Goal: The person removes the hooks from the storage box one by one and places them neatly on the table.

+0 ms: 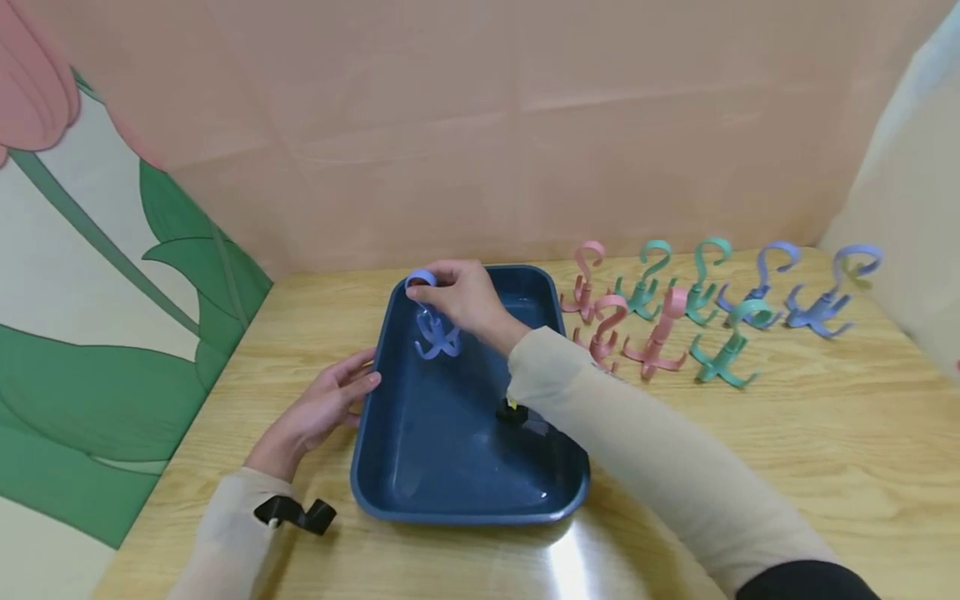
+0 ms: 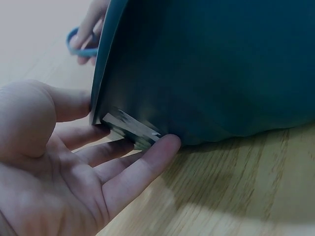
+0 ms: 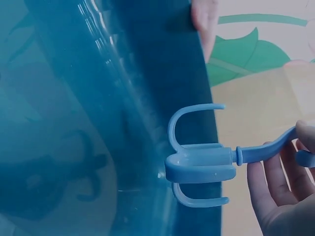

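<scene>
A blue multi-prong hanging hook (image 1: pixel 437 333) hangs over the far left part of a dark blue tray (image 1: pixel 420 500). My right hand (image 1: pixel 476 302) pinches its curved top, and the prongs point down into the tray. In the right wrist view, the hook's prongs (image 3: pixel 202 172) are seen close up beside the tray wall, with the fingers round its stem. My left hand (image 1: pixel 324 410) touches the tray's left side from outside. The left wrist view has its fingers (image 2: pixel 142 177) fairly straight against the outer wall below the rim, the thumb near the rim.
To the tray's right stand several similar hooks: pink (image 1: pixel 657 337), green (image 1: pixel 726 354) and blue (image 1: pixel 825 300). A pinkish sheet (image 1: pixel 510 133) covers the wall behind the wooden table (image 1: pixel 825 467). A flower-patterned panel (image 1: pixel 97 375) borders the left. Black wrist straps sit on the sleeves.
</scene>
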Action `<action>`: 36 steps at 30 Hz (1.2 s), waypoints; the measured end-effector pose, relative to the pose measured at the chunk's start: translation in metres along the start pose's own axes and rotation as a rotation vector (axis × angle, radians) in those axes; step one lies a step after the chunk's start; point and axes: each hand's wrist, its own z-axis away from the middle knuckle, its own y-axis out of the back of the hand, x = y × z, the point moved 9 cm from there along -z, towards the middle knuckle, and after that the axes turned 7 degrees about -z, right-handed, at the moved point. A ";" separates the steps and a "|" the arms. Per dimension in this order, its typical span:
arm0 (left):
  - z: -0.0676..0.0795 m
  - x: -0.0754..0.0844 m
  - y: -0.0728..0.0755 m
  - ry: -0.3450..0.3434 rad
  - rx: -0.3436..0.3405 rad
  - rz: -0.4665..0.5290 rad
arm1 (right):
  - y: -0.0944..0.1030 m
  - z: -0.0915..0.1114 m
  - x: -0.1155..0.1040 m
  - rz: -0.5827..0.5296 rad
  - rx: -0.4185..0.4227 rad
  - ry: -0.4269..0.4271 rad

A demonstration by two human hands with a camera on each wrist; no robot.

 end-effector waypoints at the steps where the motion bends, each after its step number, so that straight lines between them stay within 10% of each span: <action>1: 0.000 0.000 0.000 0.000 -0.001 -0.003 | 0.002 0.002 -0.004 0.003 -0.003 0.004; 36: -0.001 -0.006 0.005 -0.012 -0.011 -0.008 | 0.095 0.089 -0.056 -0.081 0.010 0.160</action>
